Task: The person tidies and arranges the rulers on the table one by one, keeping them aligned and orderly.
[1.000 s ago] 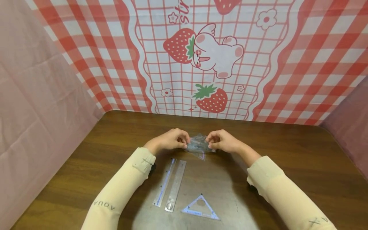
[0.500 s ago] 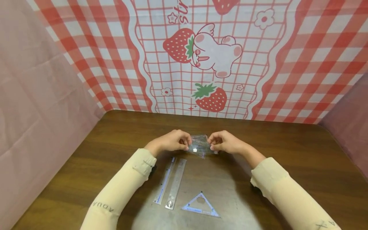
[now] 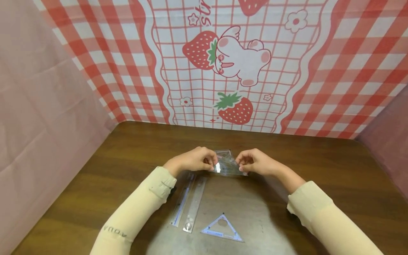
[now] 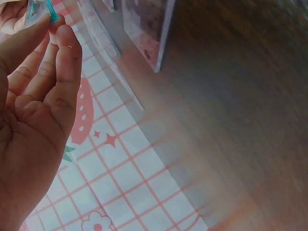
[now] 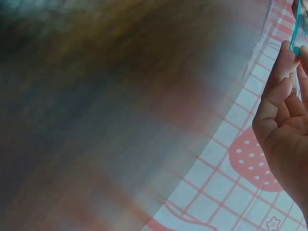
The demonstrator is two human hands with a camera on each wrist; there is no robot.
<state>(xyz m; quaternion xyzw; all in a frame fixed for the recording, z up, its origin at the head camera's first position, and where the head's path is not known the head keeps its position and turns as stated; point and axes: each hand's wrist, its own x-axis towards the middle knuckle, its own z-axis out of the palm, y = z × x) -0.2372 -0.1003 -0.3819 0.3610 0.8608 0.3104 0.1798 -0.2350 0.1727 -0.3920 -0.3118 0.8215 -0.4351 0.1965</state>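
In the head view, my left hand [image 3: 199, 159] and right hand [image 3: 259, 162] pinch opposite ends of a clear plastic piece [image 3: 224, 166]. It is flat, straight-edged and glossy, with a bright reflection near its left end; its exact kind is hard to tell. More transparent plastic [image 3: 224, 153] shows behind it, the outlines overlapping. The left wrist view shows the thumb and fingertips on a teal-tinted edge [image 4: 51, 10]. Similar teal plastic [image 5: 296, 36] sits between the right fingertips in the right wrist view. The palms are apart from the piece.
Nearer on the brown wooden table [image 3: 318, 163] lie a clear ruler [image 3: 183, 203], a metal ruler [image 3: 195, 203] beside it and a clear triangular set square [image 3: 222, 233]. A strawberry-print cloth [image 3: 236, 71] hangs at the back; pink cloth [image 3: 47, 106] covers the left side.
Both hands have shifted slightly right and nearer with the clear plastic piece. The piece has turned, and a glare now shows on it. The rulers and near set square stay put.
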